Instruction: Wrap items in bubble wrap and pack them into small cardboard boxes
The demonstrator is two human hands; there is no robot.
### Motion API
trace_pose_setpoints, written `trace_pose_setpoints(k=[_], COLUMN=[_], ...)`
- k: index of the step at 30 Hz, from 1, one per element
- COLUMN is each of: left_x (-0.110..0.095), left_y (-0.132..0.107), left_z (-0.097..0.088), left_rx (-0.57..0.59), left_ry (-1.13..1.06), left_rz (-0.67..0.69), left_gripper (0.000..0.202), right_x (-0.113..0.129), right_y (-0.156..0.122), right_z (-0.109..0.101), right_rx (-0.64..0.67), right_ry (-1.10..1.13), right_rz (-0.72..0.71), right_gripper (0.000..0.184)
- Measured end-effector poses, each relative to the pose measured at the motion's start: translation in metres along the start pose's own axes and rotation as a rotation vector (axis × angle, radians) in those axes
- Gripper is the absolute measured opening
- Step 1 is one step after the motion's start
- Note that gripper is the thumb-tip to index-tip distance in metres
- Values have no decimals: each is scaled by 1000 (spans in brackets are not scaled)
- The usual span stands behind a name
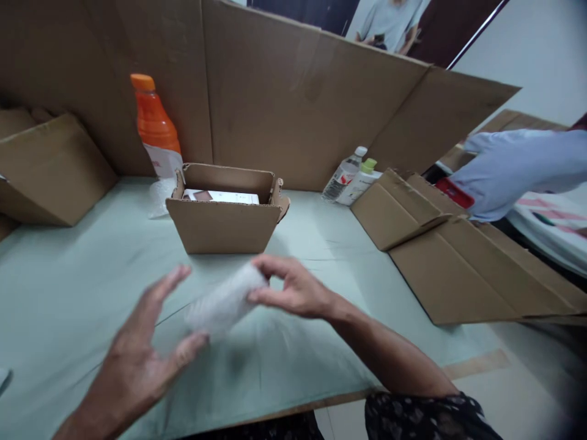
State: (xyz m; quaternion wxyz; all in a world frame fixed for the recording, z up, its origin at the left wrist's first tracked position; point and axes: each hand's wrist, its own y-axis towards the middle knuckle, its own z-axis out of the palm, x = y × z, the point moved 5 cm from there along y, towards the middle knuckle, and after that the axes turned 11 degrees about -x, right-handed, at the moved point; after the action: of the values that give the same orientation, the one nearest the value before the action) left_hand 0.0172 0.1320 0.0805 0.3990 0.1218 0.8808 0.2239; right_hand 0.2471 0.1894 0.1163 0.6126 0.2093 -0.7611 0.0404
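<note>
Fingers of right hand (298, 293) pinch one end of white padded bundle (224, 302), left hand (132, 366) spread with thumb under other end, over near edge of tabletop (68, 293), before open carton (224, 229); looks mid-wrap, next move wants left fingers closing.

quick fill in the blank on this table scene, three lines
The right hand pinches and the left hand touches a ___ bubble-wrap bundle.
The open brown cardboard box stands right of a tall plastic bottle with an ___ cap.
The small white bottle by the cardboard wall has a ___ cap.
Missing: white, orange, green.
</note>
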Motion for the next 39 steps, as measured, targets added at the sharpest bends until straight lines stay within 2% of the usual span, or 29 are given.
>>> trace_pose_setpoints(k=[2, 4, 6, 9, 11, 13, 17, 21, 26, 32, 34, 35, 37, 39], left_x=[-16, -26, -24, -6, 3, 6, 2, 0, 4, 4, 4, 5, 12, 26], left_y=[46, 87, 118, 141, 143, 140, 139, 142, 145, 149, 145, 141, 131, 121], left_z=[-16, -14, 1, 28, 38, 40, 37, 38, 41, 43, 41, 38, 32, 28], left_rx=[-211, -304, -311, -291, -308, -341, -366, -347, -325, -352, -356, -369, -431, -490], left_ry=[59, 122, 160, 203, 205, 189, 187, 189, 137, 164, 143, 125, 78, 3], left_rz=[151, 304, 388, 347, 323, 320, 316, 288, 247, 272, 284, 288, 269, 177], left_gripper=[74, 75, 68, 63, 60, 58, 55, 52, 51, 51, 53, 56, 65, 75], right_x=[23, 37, 38, 32, 35, 43, 44, 34, 23, 10, 16, 22, 30, 23], right_y=[25, 52, 79, 105, 112, 116, 133, 145, 148, 159, 149, 140, 115, 85], right_z=[-31, -60, -84, -110, -119, -117, -91, -69, -73, -68, -78, -86, -108, -126], right_rx=[-184, -322, -402, -458, -472, -456, -299, -108, -70, 42, -9, -91, -345, -546], right_ry=[66, 58, -64, -535, -923, -1212, -1506, -1569, -1517, -1456, -1393, -1346, -1225, -1077], right_rz=[-99, -186, -214, -118, -62, -42, 66, 101, 200, 180, 118, 63, -50, -100], right_gripper=[27, 38, 48, 53, 49, 45, 36, 26, 26, 13, 16, 19, 25, 30])
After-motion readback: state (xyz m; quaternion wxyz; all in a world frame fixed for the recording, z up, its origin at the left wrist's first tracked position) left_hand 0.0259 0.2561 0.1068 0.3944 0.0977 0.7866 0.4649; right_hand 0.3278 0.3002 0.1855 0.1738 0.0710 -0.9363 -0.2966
